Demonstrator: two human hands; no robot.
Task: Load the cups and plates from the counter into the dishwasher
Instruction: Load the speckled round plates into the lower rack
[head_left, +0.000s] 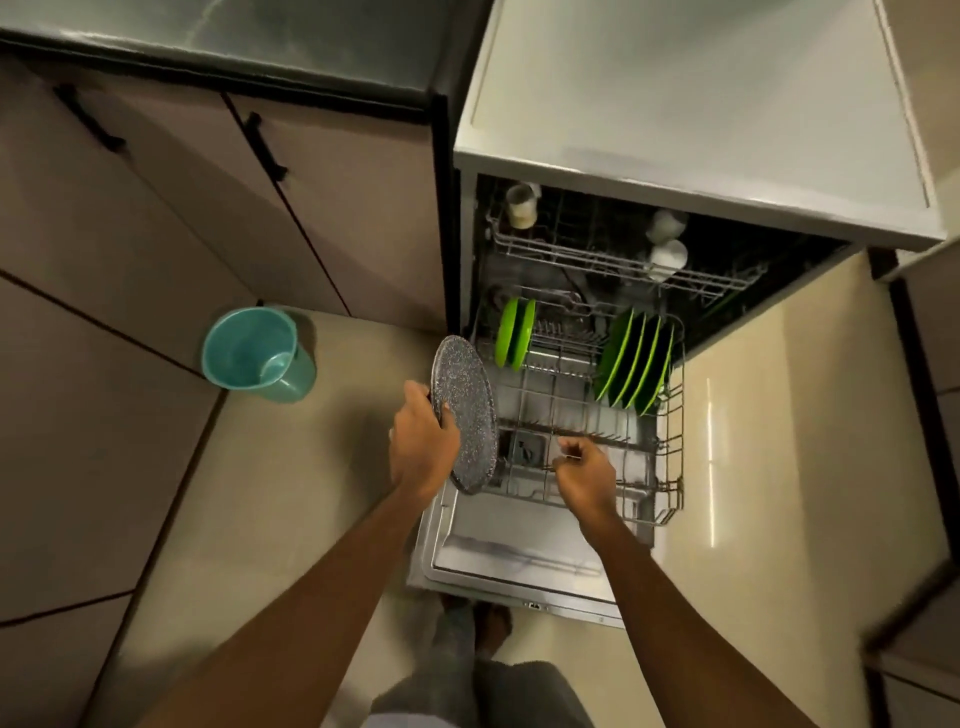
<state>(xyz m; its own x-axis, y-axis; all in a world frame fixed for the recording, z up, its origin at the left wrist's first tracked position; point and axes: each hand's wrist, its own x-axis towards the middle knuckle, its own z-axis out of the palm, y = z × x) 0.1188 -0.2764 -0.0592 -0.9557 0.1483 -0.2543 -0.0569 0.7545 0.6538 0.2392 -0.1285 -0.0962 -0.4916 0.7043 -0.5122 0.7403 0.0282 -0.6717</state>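
The grey plate, speckled and held on edge, is at the left front corner of the lower rack, its bottom edge down by the rack's wire wall. The left hand is closed around the plate's near rim, with the fingers wrapped behind it. The right hand is curled narrow over the rack's front section, fingertips on or just above the wires; whether it pinches a wire is unclear. In the rack stand two green plates at the back left and a row of larger green plates at the right. Cups sit in the upper rack, blurred and partly under the counter. No writing can be read. The open door lies under the arms; a teal bucket stands on the floor at left. The person's legs and feet are smeared at the bottom edge.
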